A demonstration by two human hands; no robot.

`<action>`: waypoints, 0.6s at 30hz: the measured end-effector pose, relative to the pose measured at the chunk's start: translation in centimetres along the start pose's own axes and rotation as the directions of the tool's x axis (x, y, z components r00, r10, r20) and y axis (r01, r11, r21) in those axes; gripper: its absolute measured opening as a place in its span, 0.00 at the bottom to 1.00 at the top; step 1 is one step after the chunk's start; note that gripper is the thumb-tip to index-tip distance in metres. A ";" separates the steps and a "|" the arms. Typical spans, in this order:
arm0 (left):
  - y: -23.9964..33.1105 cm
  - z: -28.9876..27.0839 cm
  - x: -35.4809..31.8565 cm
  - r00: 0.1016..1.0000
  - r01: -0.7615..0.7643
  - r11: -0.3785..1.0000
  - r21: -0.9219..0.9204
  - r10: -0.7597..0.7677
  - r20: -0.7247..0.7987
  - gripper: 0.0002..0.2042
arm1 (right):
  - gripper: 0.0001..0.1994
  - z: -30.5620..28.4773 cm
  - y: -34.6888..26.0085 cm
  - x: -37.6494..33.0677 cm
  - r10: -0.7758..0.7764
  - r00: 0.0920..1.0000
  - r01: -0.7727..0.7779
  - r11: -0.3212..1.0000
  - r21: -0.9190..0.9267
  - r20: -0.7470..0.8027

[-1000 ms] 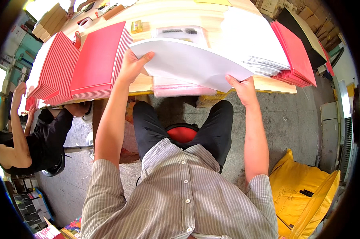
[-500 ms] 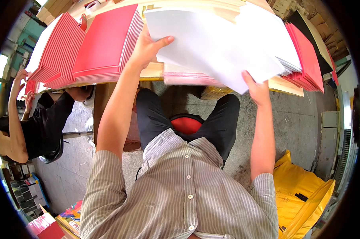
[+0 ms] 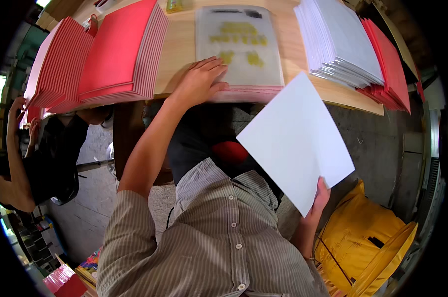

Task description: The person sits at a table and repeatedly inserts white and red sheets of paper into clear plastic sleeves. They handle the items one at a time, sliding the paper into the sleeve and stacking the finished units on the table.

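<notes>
Across the top of the view, a pale wooden bench [image 3: 179, 44], edges bent by the lens. At the far left, seated by the bench, a co-worker [image 3: 50, 163] in black, both hands raised near the bench's edge. On the floor [image 3: 362, 148] at lower right, a creased yellow bag [image 3: 362, 215]. On the bench's left part, two red stacks [image 3: 117, 49], side by side; toward the right, a tall white stack [image 3: 343, 44], just beside a red bundle [image 3: 386, 64]. Between them, at the front edge, a pile of clear sleeves [image 3: 241, 54] with blurred yellow print. In the air before the bench, tilted, a white sheet [image 3: 296, 143]. On the sleeves' left side, the left hand [image 3: 199, 81], palm down, grip relaxed, thumb spread away from the fingers. At the sheet's lower right edge, the right hand [image 3: 319, 200], grip pinching the sheet, thumb in front, other fingers probably behind, mostly hidden from this angle.
</notes>
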State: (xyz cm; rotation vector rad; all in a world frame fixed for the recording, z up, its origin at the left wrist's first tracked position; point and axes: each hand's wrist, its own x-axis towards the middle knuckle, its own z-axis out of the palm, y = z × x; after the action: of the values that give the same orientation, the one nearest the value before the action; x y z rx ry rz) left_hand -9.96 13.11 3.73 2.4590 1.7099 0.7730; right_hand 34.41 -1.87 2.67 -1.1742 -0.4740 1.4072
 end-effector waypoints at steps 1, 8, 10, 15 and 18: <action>0.1 0.1 0.1 1.000 -0.020 0.999 0.049 0.020 0.005 0.21 | 0.31 -0.8 0.3 -0.8 -0.003 1.000 0.004 1.000 0.015 -0.026; 0.7 -0.8 1.6 0.984 -0.179 0.954 0.241 0.169 0.062 0.17 | 0.28 -3.1 1.8 -2.1 0.050 0.998 -0.051 0.999 0.010 0.032; 1.3 -1.3 1.8 0.983 -0.165 0.965 0.203 0.144 0.112 0.16 | 0.28 -1.9 1.8 -2.0 0.056 0.996 -0.057 0.998 0.014 0.067; 1.9 -1.7 1.7 0.976 -0.192 0.960 0.204 0.164 0.146 0.16 | 0.28 0.3 2.0 -1.8 0.124 0.990 -0.124 0.992 -0.001 0.062; 2.0 -1.5 1.6 0.971 -0.200 0.939 0.280 0.153 0.181 0.17 | 0.29 -0.3 2.6 -1.6 0.131 0.989 -0.128 0.991 -0.048 0.069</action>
State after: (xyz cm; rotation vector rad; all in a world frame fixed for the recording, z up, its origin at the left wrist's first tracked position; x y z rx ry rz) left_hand -8.44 13.37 6.21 2.8151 1.6712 0.3369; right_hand 33.00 -4.02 0.95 -1.2098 -0.4878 1.5625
